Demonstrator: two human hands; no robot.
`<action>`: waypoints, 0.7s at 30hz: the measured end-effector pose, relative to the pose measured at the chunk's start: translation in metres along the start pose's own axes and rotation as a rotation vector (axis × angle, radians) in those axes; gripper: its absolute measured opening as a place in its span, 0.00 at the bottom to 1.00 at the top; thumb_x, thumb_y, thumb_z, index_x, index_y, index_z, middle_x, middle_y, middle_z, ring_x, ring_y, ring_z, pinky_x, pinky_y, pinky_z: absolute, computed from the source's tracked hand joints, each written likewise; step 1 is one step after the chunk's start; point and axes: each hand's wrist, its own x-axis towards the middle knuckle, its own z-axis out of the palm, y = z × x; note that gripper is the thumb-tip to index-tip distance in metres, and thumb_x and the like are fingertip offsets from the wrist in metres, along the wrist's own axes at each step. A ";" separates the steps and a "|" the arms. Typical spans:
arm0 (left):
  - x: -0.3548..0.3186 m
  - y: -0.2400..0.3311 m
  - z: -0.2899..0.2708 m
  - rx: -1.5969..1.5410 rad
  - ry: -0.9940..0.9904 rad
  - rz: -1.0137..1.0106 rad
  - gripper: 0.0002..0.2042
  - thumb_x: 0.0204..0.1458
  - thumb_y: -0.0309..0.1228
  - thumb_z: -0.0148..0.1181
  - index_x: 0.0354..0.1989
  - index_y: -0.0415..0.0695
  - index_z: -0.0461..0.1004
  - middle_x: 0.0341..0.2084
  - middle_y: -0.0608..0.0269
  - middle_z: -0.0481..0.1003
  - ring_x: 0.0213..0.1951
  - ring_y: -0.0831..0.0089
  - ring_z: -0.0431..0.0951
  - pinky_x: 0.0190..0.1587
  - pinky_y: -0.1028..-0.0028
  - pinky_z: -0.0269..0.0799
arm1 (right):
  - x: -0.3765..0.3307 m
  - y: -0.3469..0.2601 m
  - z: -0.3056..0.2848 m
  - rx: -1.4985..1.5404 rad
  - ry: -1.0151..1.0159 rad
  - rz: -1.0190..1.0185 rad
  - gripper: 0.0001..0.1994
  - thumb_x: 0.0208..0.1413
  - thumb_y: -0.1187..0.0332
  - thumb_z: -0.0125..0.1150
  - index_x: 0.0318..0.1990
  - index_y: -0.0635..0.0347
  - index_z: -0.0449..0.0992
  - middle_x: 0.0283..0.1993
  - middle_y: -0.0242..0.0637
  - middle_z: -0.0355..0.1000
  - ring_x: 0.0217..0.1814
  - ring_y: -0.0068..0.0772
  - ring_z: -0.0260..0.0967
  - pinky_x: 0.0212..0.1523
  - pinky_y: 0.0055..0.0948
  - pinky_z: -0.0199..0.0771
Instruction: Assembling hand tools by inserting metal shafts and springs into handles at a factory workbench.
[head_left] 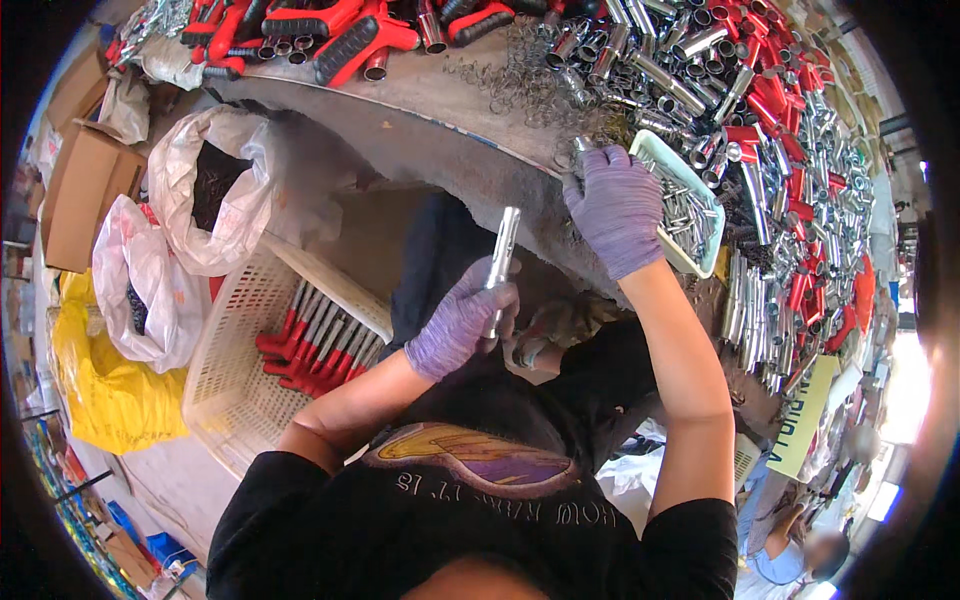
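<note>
Assembly step in hand, judged: fitting a part to the tube. Cream plastic basket holds red-handled pieces. Left hand grips a shiny metal tube upright. Right hand pinches small parts at the pale green tray; bring one across next.

A single head-worn fisheye view looks steeply down from above the person's chest; the forearms rise from the lower edge, close to the lens; the workbench curves across the top; straight edges bend toward the dark round rim; the floor falls lower left.
</note>
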 end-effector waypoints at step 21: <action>0.022 0.028 0.008 0.515 -0.253 0.080 0.21 0.58 0.47 0.51 0.51 0.43 0.67 0.19 0.70 0.67 0.18 0.84 0.62 0.21 0.83 0.59 | -0.036 0.034 -0.083 1.089 -0.287 0.161 0.11 0.52 0.68 0.56 0.41 0.62 0.77 0.33 0.37 0.74 0.30 0.29 0.69 0.36 0.26 0.71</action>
